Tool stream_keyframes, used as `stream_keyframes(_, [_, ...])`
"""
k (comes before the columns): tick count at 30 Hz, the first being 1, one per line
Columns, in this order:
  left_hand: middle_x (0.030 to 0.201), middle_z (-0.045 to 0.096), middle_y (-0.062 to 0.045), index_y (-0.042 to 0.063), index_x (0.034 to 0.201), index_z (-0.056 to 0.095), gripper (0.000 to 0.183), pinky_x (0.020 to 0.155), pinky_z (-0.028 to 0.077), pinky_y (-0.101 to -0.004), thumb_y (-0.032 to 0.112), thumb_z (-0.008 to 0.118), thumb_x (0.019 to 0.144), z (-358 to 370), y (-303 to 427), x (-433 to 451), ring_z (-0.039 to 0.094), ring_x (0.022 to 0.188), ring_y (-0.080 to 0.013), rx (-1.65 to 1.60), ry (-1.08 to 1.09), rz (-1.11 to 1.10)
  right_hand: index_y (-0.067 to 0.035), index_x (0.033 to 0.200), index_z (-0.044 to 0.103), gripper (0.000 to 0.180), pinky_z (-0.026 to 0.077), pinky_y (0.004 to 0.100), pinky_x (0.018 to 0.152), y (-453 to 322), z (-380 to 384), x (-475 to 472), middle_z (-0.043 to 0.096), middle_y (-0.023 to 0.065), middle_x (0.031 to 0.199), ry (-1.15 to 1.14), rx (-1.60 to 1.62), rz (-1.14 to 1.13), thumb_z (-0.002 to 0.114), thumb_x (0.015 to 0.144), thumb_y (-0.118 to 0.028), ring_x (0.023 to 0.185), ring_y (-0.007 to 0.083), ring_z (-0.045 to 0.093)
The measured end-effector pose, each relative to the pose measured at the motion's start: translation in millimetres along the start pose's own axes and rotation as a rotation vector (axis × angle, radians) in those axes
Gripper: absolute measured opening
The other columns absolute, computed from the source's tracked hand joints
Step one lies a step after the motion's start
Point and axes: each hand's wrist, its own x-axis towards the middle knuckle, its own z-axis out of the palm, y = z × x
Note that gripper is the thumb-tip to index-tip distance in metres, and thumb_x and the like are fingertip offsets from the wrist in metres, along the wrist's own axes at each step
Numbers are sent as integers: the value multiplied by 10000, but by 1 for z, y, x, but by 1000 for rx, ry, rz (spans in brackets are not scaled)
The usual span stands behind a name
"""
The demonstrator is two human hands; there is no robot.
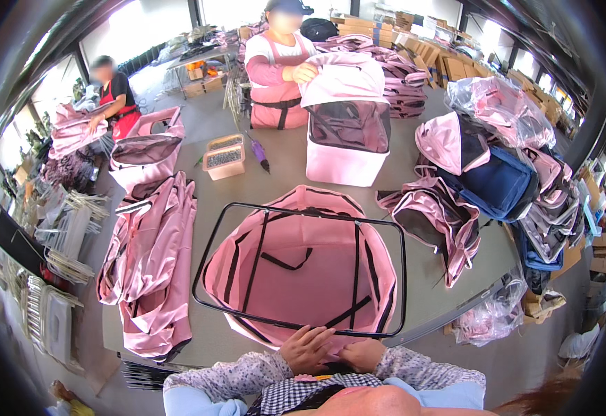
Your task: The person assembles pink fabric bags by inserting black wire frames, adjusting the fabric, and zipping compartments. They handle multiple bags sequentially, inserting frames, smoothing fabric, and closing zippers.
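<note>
A pink fabric bag body (pixel 303 281) lies wide open on the table before me, with black strips along its sides and a loose black strap inside. Across its top rests a black metal wire frame (pixel 405 270), rectangular with rounded corners and two crossbars. My left hand (pixel 308 349) lies on the near rim, fingers spread over the fabric beside the frame's near bar. Beside it my right hand (pixel 362 355) has its fingers curled on the same rim, pinching the pink fabric.
Folded pink covers (pixel 157 270) are piled at left. Tubs of small metal parts (pixel 225 158) and a purple-handled tool (pixel 257 151) lie farther back. A co-worker (pixel 279 67) handles a pink-and-mesh carrier (pixel 347 130) opposite. Pink and blue bags (pixel 500 182) crowd the right; another person (pixel 113 99) stands far left.
</note>
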Motion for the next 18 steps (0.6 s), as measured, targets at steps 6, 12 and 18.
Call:
stream_keyframes(6, [1010, 644, -42, 129, 1057, 588, 343, 747, 533, -421, 338, 671, 798, -19, 13, 5, 668, 901, -248, -133, -343, -275, -128, 959, 610, 211, 545, 347, 610, -6, -68, -6, 600, 36, 830, 78, -39, -194, 627, 816, -282, 754, 227, 661])
stream_keyframes(12, [959, 678, -105, 158, 1154, 569, 321, 667, 547, -459, 299, 594, 867, -24, 17, 14, 684, 852, -321, -132, -583, -507, -154, 974, 623, 183, 538, 339, 555, 41, -54, -59, 613, 7, 827, 218, -261, -56, 618, 824, -259, 758, 192, 671])
stream_keyframes(18, [918, 671, -85, 153, 1022, 612, 251, 728, 536, -472, 294, 631, 815, -16, 19, 20, 666, 855, -330, -109, -856, -638, -139, 1011, 654, 181, 540, 363, 593, 59, -85, -81, 669, 36, 915, 245, -42, 88, 617, 913, -286, 796, 248, 677])
